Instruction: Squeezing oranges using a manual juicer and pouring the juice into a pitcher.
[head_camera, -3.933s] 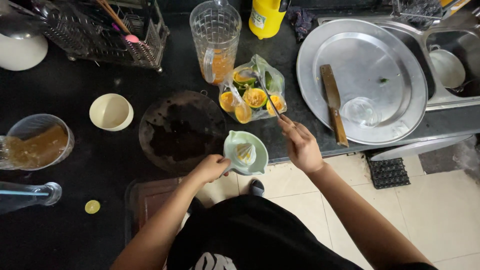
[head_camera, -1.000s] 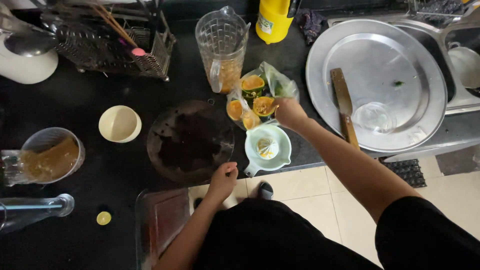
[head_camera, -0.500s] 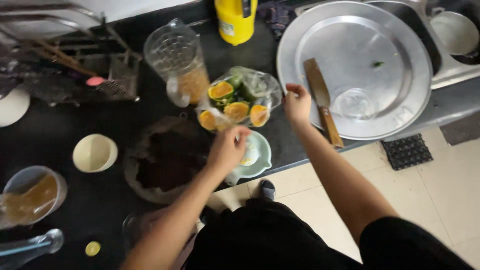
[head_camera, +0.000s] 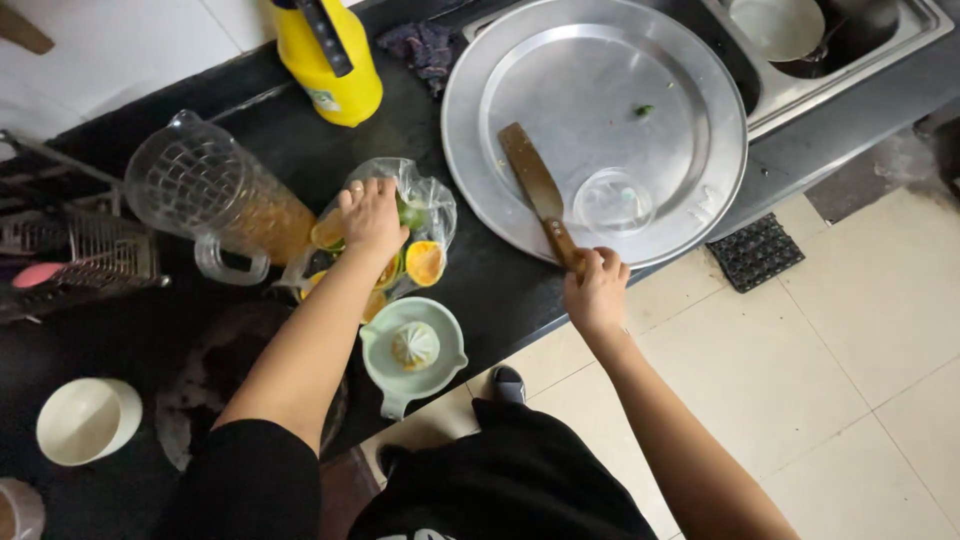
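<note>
My left hand (head_camera: 370, 217) reaches into a clear plastic bag (head_camera: 425, 215) of squeezed orange halves (head_camera: 424, 262) on the dark counter, its fingers resting on the fruit. My right hand (head_camera: 595, 290) is closed around the wooden handle of a knife (head_camera: 532, 185), whose blade lies across a big round steel tray (head_camera: 690, 90). A pale green citrus juicer (head_camera: 415, 348) sits at the counter's front edge between my arms. A small clear glass bowl (head_camera: 612, 203) stands on the tray beside the blade.
A clear plastic jug (head_camera: 205, 195) with some orange juice stands left of the bag. A yellow bottle (head_camera: 325, 60) is at the back. A cream cup (head_camera: 88, 420) sits far left, a wire rack (head_camera: 70, 250) behind it. A sink (head_camera: 830, 30) holds a bowl at right.
My left hand rose from near the juicer into the bag of orange halves. My right hand left the bag and took hold of the knife handle at the tray.
</note>
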